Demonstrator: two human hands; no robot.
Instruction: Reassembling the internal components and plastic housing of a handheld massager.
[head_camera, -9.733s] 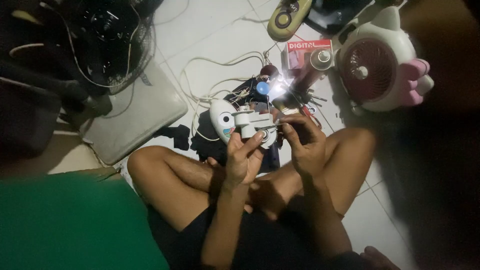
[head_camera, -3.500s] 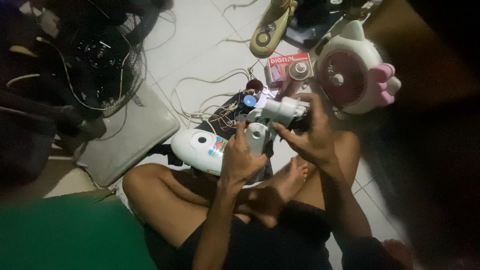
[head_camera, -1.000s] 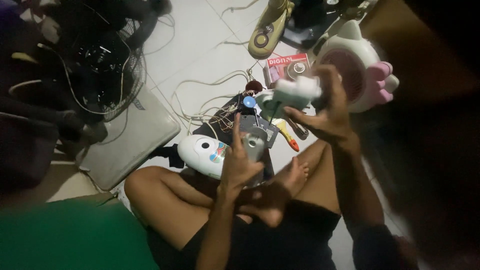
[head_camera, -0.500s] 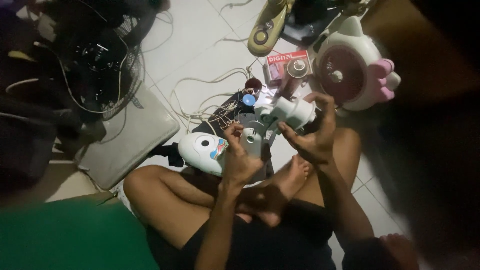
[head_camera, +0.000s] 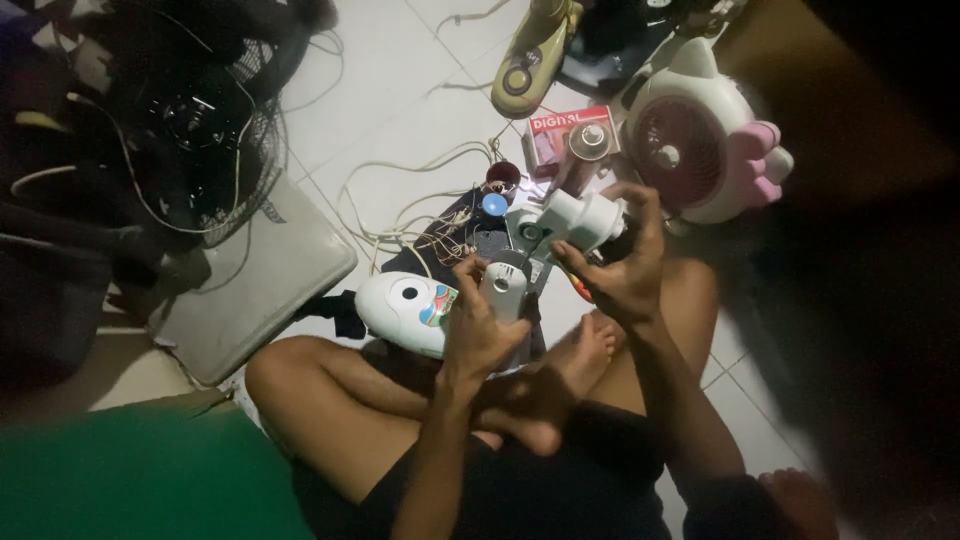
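Pink fan (head_camera: 700, 150) and red box (head_camera: 570, 135) just beyond right hand (head_camera: 622, 268); both hands gripping white stand (head_camera: 540, 250), left hand (head_camera: 480, 325) low, angled up-right.

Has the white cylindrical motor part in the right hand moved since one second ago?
Yes. The white cylindrical motor part has come down and left, away from the white-and-pink cat-shaped fan it was raised beside, toward the white stem in the left hand.

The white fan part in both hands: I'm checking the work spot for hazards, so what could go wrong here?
The white fan part is held in the air by the left hand and right hand; a slip might drop it onto the bare foot. Loose wires on the floor could snag. Dim light hides small pieces.
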